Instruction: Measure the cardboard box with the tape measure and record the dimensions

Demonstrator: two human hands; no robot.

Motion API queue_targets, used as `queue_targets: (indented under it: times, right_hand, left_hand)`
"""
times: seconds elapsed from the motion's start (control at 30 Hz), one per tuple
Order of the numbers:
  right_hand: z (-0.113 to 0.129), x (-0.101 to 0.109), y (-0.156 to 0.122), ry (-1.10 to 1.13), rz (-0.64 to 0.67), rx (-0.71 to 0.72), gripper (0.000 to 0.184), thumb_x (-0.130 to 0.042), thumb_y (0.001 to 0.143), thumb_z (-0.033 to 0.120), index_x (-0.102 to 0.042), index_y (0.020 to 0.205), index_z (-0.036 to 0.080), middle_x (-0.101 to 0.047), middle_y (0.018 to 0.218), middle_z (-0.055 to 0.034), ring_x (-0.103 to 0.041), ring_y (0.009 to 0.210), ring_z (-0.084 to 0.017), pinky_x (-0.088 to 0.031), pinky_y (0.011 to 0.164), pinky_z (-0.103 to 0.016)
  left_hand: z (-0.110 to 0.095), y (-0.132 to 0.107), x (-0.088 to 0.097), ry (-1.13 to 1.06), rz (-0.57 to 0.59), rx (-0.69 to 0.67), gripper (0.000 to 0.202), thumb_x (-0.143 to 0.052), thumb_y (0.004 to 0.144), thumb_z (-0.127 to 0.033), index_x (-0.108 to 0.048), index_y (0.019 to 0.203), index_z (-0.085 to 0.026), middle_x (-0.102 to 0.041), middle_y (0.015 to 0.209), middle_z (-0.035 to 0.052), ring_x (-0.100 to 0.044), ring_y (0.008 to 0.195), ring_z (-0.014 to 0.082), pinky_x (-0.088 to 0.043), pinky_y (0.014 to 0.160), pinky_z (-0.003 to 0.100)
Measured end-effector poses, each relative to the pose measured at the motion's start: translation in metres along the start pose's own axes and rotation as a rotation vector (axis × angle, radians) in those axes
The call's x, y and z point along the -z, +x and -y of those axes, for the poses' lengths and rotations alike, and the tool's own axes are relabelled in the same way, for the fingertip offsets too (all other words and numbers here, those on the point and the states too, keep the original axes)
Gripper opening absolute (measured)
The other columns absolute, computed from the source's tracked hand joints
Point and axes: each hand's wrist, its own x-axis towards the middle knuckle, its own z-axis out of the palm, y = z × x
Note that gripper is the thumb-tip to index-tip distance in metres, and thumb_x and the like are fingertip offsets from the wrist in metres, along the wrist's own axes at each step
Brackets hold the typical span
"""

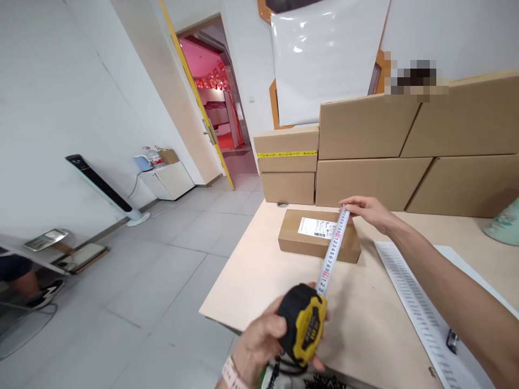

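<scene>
My left hand (265,329) is wrapped round the black and yellow case of a tape measure (306,324), near the table's front edge. From the case a white blade with black and red numbers runs up and slightly right. Its far end is pinched by my right hand (367,209), thumb and fingers closed on the tip. Beneath the blade lies a flat brown cardboard box (300,244) with a white printed label (314,227) on top. The blade crosses over the box's right part and hides some of the label's edge.
Large cardboard boxes (365,183) are stacked along the table's (251,281) back. Printed sheets (409,292) lie under my right forearm, with a small dark object (452,341) on them. A green patterned object (505,224) stands at right. A doorway (219,97) and a seated person's leg (20,278) are further left.
</scene>
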Motion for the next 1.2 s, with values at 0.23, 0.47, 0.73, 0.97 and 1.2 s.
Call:
queue_targets:
  times: [0.23, 0.47, 0.73, 0.97, 1.2]
  right_hand:
    - [-0.027, -0.043, 0.046, -0.120, 0.142, -0.114, 0.007, -0.067, 0.084, 0.018, -0.072, 0.086, 0.015, -0.074, 0.081, -0.0080, -0.067, 0.072, -0.016, -0.056, 0.072, -0.029]
    - [-0.048, -0.053, 0.077, -0.294, 0.226, -0.152, 0.032, -0.058, 0.093, 0.034, -0.058, 0.122, 0.019, -0.060, 0.124, -0.0085, -0.062, 0.101, -0.021, -0.053, 0.084, -0.042]
    - [-0.055, -0.049, 0.076, -0.383, 0.299, -0.135, 0.029, -0.059, 0.092, 0.034, -0.062, 0.115, 0.017, -0.063, 0.118, -0.0074, -0.064, 0.098, -0.021, -0.054, 0.083, -0.040]
    - [-0.053, -0.048, 0.058, -0.360, 0.254, -0.068, 0.011, -0.076, 0.068, 0.026, -0.071, 0.065, 0.017, -0.074, 0.070, -0.0029, -0.067, 0.071, -0.017, -0.050, 0.070, -0.025]
    - [-0.053, -0.046, 0.029, -0.335, 0.196, -0.050, 0.016, -0.072, 0.071, 0.033, -0.071, 0.074, 0.017, -0.074, 0.072, -0.0040, -0.066, 0.068, -0.017, -0.050, 0.067, -0.026]
  left_hand:
    - [0.026, 0.043, -0.010, -0.018, -0.008, -0.093, 0.056, -0.079, 0.064, -0.026, -0.062, 0.116, -0.015, -0.058, 0.117, 0.0139, -0.063, 0.100, 0.0313, -0.054, 0.081, 0.048]
    - [0.025, 0.056, 0.001, -0.029, -0.037, -0.135, 0.051, -0.077, 0.067, -0.023, -0.061, 0.115, -0.015, -0.056, 0.116, 0.0120, -0.063, 0.099, 0.0299, -0.054, 0.081, 0.048]
    - [0.034, 0.041, 0.000, -0.079, -0.009, -0.108, 0.060, -0.078, 0.068, -0.031, -0.059, 0.122, -0.013, -0.057, 0.119, 0.0167, -0.057, 0.109, 0.0345, -0.051, 0.085, 0.052]
    - [0.032, 0.047, 0.013, -0.141, 0.067, -0.065, 0.068, -0.075, 0.068, -0.056, -0.059, 0.122, -0.018, -0.043, 0.142, 0.0174, -0.053, 0.116, 0.0414, -0.053, 0.079, 0.052]
    - [0.008, 0.047, 0.018, -0.119, -0.057, -0.024, 0.066, -0.060, 0.078, -0.066, -0.059, 0.121, -0.015, -0.057, 0.121, 0.0163, -0.061, 0.102, 0.0346, -0.058, 0.067, 0.046]
